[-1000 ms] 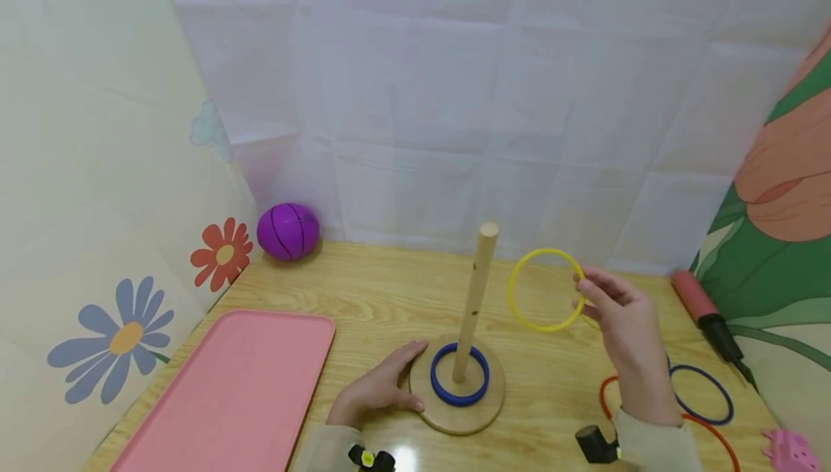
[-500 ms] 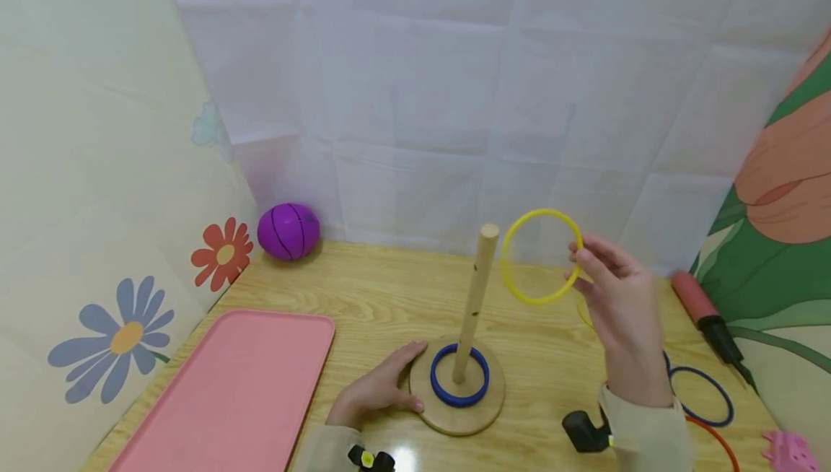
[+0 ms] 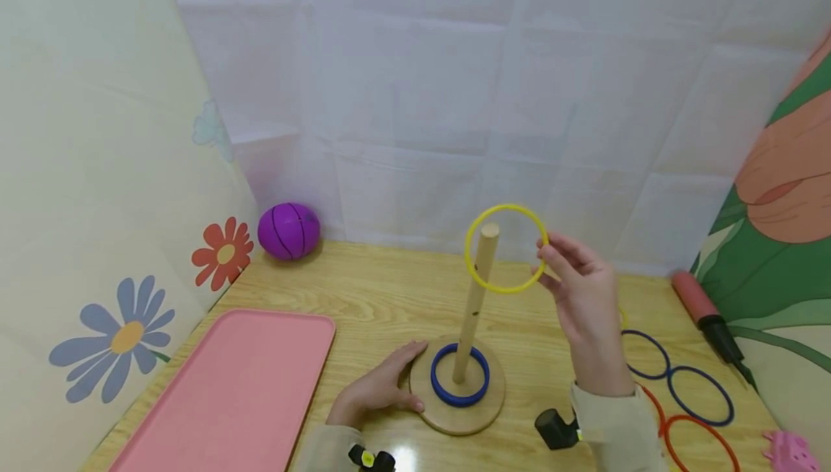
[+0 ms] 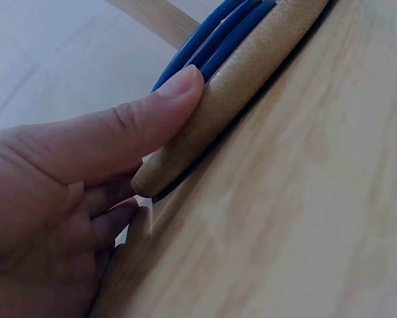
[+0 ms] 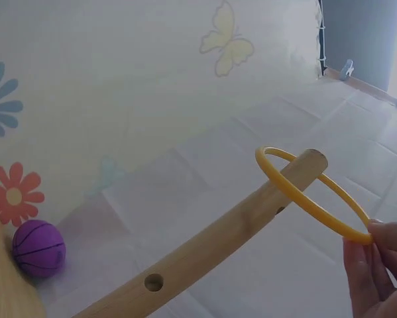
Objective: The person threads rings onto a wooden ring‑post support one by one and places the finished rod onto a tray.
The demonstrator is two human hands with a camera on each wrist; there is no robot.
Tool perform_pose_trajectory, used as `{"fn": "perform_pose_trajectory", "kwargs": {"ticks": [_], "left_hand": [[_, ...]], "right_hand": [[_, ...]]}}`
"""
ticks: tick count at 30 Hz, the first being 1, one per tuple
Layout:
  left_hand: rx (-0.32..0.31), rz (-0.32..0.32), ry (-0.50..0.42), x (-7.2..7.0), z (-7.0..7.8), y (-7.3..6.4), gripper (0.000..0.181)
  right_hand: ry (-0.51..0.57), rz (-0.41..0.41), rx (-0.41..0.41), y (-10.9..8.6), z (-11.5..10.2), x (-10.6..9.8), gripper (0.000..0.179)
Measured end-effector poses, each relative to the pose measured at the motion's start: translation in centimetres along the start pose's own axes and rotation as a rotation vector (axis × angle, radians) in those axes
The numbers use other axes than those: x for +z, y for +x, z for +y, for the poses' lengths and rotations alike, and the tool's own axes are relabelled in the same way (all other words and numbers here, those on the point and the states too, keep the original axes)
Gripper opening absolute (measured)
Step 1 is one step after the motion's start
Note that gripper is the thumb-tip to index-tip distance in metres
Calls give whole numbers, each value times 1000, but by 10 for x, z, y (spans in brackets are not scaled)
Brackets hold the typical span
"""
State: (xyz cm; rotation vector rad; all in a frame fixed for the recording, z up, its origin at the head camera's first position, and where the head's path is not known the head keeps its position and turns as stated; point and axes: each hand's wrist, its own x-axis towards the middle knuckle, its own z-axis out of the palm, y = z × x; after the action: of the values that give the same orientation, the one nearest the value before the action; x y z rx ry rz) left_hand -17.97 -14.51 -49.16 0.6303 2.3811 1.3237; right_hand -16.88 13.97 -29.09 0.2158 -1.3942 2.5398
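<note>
My right hand [image 3: 581,286] pinches a yellow ring [image 3: 508,289] by its right side, between thumb and fingers. Tilted, the ring frames the top of the wooden post [image 3: 469,328]; in the right wrist view its near side crosses in front of the post [image 5: 211,255] and its far side passes behind. My left hand [image 3: 375,390] grips the left edge of the round wooden base [image 3: 454,421], with the thumb [image 4: 178,86] over the rim and the fingers along the side. Stacked blue rings [image 3: 459,401] lie on the base around the post's foot.
Blue rings [image 3: 728,400] and red rings [image 3: 669,450] lie on the table at right, a yellow one partly behind my right arm. A pink tray [image 3: 227,385] is at left, a purple ball [image 3: 288,232] at back left. A pink-and-black pump [image 3: 710,320] lies along the right edge.
My right hand has raised the yellow ring and carried it left, from beside the post to its top. The left hand has stayed on the base.
</note>
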Motion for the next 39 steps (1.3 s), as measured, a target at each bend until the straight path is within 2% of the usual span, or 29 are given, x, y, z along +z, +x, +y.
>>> {"fn": "perform_pose_trajectory", "kwargs": {"ticks": [14, 18, 24, 32, 39], "left_hand": [[-10, -1, 2, 0, 1, 1, 102], [-5, -2, 7, 0, 0, 1, 101], [2, -3, 13, 0, 0, 1, 102], [7, -2, 21, 0, 2, 0, 102], [31, -5, 47, 1, 3, 0, 102]], "right_hand": [[-210, 55, 92, -2, 28, -9, 39], [-269, 41, 118, -3, 37, -13, 40], [-351, 6, 195, -6, 53, -24, 35], [-469, -18, 286, -5, 79, -41, 16], [-595, -29, 365, -6, 104, -54, 27]]}}
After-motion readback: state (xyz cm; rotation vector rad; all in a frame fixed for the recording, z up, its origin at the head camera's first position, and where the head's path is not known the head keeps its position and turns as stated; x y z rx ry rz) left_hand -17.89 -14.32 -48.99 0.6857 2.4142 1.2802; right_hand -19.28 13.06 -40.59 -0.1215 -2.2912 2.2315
